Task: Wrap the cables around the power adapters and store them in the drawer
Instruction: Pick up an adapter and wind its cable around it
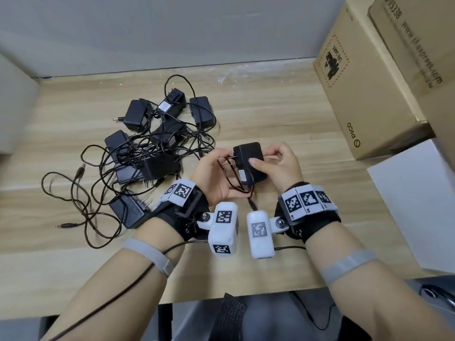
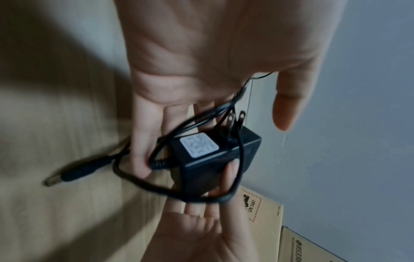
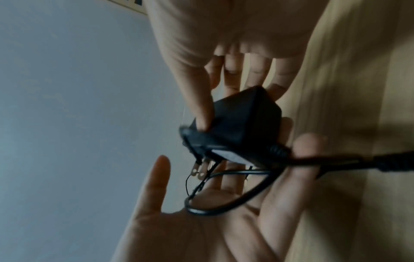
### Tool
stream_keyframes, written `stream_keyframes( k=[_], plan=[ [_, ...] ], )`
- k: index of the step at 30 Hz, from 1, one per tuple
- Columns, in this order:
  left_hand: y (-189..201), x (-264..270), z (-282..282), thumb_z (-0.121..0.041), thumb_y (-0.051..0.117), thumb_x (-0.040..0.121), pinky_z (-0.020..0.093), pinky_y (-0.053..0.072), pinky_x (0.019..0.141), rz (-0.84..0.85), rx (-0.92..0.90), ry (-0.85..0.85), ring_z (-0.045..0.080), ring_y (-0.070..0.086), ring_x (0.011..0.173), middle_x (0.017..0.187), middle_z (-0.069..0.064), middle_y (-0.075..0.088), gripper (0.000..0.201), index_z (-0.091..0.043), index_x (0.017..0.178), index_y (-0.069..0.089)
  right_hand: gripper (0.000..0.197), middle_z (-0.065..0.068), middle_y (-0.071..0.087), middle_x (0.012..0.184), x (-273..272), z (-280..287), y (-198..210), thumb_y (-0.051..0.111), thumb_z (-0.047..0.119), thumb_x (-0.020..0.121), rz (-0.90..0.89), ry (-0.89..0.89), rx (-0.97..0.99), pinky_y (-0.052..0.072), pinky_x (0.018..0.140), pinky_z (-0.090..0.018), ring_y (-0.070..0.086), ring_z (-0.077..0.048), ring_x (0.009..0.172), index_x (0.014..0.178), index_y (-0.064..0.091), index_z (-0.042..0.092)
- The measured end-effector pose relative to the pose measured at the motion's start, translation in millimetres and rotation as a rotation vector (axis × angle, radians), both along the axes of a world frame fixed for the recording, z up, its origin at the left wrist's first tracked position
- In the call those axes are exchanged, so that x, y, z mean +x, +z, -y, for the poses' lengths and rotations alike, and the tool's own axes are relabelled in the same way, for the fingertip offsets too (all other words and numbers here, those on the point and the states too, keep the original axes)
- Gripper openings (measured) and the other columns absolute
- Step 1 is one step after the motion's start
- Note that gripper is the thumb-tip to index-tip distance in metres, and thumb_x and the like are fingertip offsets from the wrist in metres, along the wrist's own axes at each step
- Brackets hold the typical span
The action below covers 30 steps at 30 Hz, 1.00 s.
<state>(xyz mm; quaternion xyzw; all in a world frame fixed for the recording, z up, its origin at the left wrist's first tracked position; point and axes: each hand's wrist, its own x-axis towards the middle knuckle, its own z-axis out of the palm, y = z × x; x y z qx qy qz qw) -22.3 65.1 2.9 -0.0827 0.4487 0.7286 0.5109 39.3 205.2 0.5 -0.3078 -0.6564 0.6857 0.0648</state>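
Observation:
I hold a black power adapter (image 1: pixel 251 156) (image 2: pixel 212 159) (image 3: pixel 244 120) above the wooden table (image 1: pixel 270 114), between both hands. My right hand (image 1: pixel 283 168) (image 3: pixel 212 35) pinches its body, thumb on one face and fingers behind. My left hand (image 1: pixel 214 175) (image 2: pixel 190 53) lies under it with fairly straight fingers and the thumb apart. Loops of the adapter's cable (image 1: pixel 229 178) (image 2: pixel 143 184) (image 3: pixel 224 207) run past the prongs and across the left palm. The barrel plug (image 1: pixel 252 205) (image 2: pixel 74 172) dangles free. No drawer is in view.
A tangled pile of several black adapters and cables (image 1: pixel 152 143) lies on the table to the left. Stacked cardboard boxes (image 1: pixel 364 94) stand at the back right, with a white box (image 1: pixel 418 205) in front of them. A grey partition (image 1: pixel 14 107) closes the left side.

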Motion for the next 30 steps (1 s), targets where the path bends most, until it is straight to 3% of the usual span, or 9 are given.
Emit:
stream_keyframes(
  k=[3, 7, 12, 17, 19, 22, 25, 28, 30],
  plan=[
    [7, -1, -5, -0.034, 0.040, 0.095, 0.041, 0.057, 0.063, -0.059, -0.071, 0.062, 0.022, 0.070, 0.066, 0.074, 0.002, 0.071, 0.030, -0.013, 0.100, 0.062, 0.041, -0.002, 0.057, 0.091, -1, 2, 7, 0.071, 0.004, 0.075, 0.011, 0.080, -0.117, 0.050, 0.076, -0.024, 0.057, -0.014, 0.083, 0.105, 0.046, 0.018],
    [11, -2, -5, -0.031, 0.029, 0.100, 0.032, 0.056, 0.048, -0.126, -0.069, 0.119, 0.017, 0.068, 0.055, 0.068, -0.002, 0.071, 0.034, -0.013, 0.101, 0.058, 0.008, 0.000, 0.065, 0.084, -2, 5, 23, 0.067, 0.015, 0.081, 0.075, 0.200, -0.143, 0.053, 0.072, -0.024, 0.063, -0.015, 0.079, 0.085, 0.062, 0.018],
    [22, -3, 1, -0.032, 0.042, 0.093, 0.044, 0.057, 0.061, -0.093, -0.011, 0.218, 0.028, 0.055, 0.076, 0.095, 0.011, 0.058, 0.029, -0.014, 0.111, 0.056, 0.012, 0.000, 0.066, 0.083, -11, 2, 38, 0.070, 0.022, 0.079, 0.060, 0.268, 0.079, 0.049, 0.072, -0.024, 0.062, -0.014, 0.079, 0.088, 0.065, 0.015],
    [39, -13, 13, -0.018, 0.046, 0.095, 0.034, 0.058, 0.066, -0.129, -0.080, 0.373, 0.018, 0.071, 0.071, 0.074, 0.001, 0.069, 0.012, -0.015, 0.091, 0.057, 0.019, -0.003, 0.061, 0.084, -22, 2, 58, 0.068, 0.029, 0.081, 0.077, 0.176, 0.143, 0.051, 0.068, -0.031, 0.061, -0.020, 0.083, 0.080, 0.054, 0.017],
    [39, -19, 25, -0.015, 0.050, 0.092, 0.031, 0.056, 0.072, -0.150, -0.145, 0.395, 0.015, 0.070, 0.069, 0.072, 0.000, 0.068, 0.013, -0.016, 0.081, 0.057, 0.021, -0.008, 0.061, 0.096, -26, -6, 68, 0.063, 0.030, 0.086, 0.059, 0.079, 0.050, 0.054, 0.067, -0.032, 0.061, -0.023, 0.091, 0.091, 0.053, 0.012],
    [40, -24, 39, -0.018, 0.053, 0.089, 0.034, 0.056, 0.070, -0.172, -0.333, 0.221, 0.016, 0.067, 0.067, 0.074, 0.003, 0.068, 0.014, -0.014, 0.079, 0.061, 0.028, -0.012, 0.059, 0.110, -30, -15, 88, 0.052, 0.034, 0.092, -0.060, 0.020, -0.173, 0.054, 0.069, -0.035, 0.064, -0.029, 0.087, 0.110, 0.046, 0.014],
    [50, -27, 45, -0.029, 0.058, 0.088, 0.030, 0.053, 0.062, -0.203, -0.521, -0.059, 0.019, 0.063, 0.072, 0.078, 0.004, 0.069, 0.016, -0.014, 0.089, 0.062, 0.032, -0.008, 0.061, 0.097, -34, -10, 108, 0.042, 0.044, 0.094, -0.137, 0.092, -0.264, 0.052, 0.071, -0.038, 0.067, -0.026, 0.068, 0.113, 0.044, 0.018],
    [74, -32, 41, -0.037, 0.056, 0.090, 0.027, 0.049, 0.059, -0.357, -0.709, -0.224, 0.019, 0.063, 0.069, 0.076, 0.004, 0.068, 0.026, -0.012, 0.095, 0.060, 0.036, -0.010, 0.057, 0.081, -39, 2, 123, 0.044, 0.044, 0.094, -0.221, 0.119, -0.313, 0.048, 0.055, -0.033, 0.053, -0.019, 0.050, 0.115, 0.045, 0.015],
    [89, -43, 40, -0.032, 0.057, 0.090, 0.025, 0.047, 0.058, -0.624, -0.877, -0.264, 0.017, 0.061, 0.067, 0.076, 0.003, 0.067, 0.021, -0.013, 0.097, 0.061, 0.031, -0.010, 0.055, 0.078, -43, 8, 129, 0.048, 0.040, 0.092, -0.215, 0.159, -0.182, 0.037, 0.044, -0.025, 0.043, -0.012, 0.041, 0.110, 0.044, 0.015]
  ],
)
